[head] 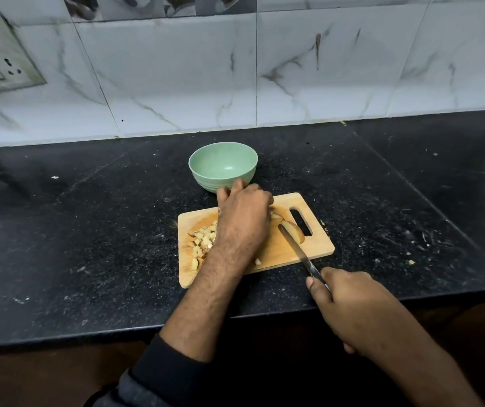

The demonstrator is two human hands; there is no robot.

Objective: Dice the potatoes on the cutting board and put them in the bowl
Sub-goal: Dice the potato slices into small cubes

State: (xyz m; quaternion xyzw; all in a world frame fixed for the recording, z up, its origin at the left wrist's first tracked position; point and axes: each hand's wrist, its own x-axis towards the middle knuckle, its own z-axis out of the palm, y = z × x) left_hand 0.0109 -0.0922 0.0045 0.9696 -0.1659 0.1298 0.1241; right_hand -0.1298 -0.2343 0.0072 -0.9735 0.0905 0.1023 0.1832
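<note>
Right hand (350,306) is gripping the knife (297,248) over the cutting board (282,254); left hand (244,212) is curling over potato wedges (292,229), dice (203,242) piling left, green bowl (223,165) sitting behind. Fingertips are best tucking back.

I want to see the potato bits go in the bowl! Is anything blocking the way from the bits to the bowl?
Only the person's own left hand. It lies on the cutting board between the diced potato pile and the green bowl. The bowl stands just behind the board, and nothing else visible sits between them.
</note>
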